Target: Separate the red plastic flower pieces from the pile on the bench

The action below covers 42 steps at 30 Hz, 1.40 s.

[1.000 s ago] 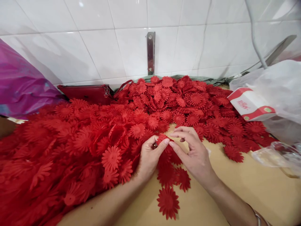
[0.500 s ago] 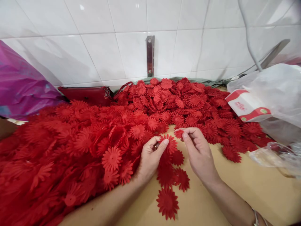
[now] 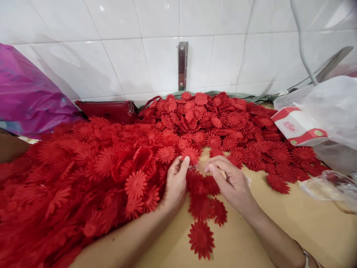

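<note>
On the tan wooden worktop (image 3: 279, 230), below a white tiled wall (image 3: 139, 63), the left hand (image 3: 175, 184) pinches a red fabric flower (image 3: 191, 154) beside the heap; the right hand (image 3: 232, 184) grip seems pressed together, maybe empty.
</note>
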Each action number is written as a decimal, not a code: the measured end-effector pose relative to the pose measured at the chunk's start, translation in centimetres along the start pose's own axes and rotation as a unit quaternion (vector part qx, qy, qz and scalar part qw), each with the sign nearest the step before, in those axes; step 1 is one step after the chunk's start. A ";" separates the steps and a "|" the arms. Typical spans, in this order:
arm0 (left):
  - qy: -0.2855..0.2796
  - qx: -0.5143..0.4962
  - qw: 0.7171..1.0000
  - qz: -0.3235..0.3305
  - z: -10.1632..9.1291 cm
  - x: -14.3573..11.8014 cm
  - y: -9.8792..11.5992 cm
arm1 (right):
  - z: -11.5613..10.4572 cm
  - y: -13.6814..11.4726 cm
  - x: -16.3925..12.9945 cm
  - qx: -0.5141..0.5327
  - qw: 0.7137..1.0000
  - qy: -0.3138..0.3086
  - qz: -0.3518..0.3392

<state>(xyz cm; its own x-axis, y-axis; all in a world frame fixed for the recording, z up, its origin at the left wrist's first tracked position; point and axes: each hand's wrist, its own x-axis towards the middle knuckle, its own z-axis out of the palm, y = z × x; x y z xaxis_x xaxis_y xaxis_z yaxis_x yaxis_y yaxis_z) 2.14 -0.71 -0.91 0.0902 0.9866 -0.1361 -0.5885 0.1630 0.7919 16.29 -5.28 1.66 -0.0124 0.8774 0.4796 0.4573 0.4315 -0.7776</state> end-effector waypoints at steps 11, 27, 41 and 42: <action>-0.093 0.138 0.986 0.009 -0.3 -0.5 0.8 | 0.8 0.9 0.0 -0.045 0.995 0.086 -0.031; -0.146 0.145 0.978 0.014 0.4 -1.1 1.1 | 1.0 1.4 0.0 0.132 0.975 0.130 0.125; -0.033 0.061 0.997 0.033 0.0 -0.2 0.0 | 0.6 2.5 0.5 0.247 0.928 0.192 0.202; -0.027 0.067 0.996 0.044 -0.1 -0.3 0.1 | 0.7 2.4 0.5 0.242 0.930 0.192 0.200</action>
<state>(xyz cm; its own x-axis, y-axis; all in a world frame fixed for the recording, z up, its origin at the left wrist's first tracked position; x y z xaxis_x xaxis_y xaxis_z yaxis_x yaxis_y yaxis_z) 2.02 -0.97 -0.88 0.0886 0.9955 -0.0337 -0.4843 0.0727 0.8719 16.79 -3.66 -0.25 0.4342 0.8882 0.1503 -0.0984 0.2126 -0.9722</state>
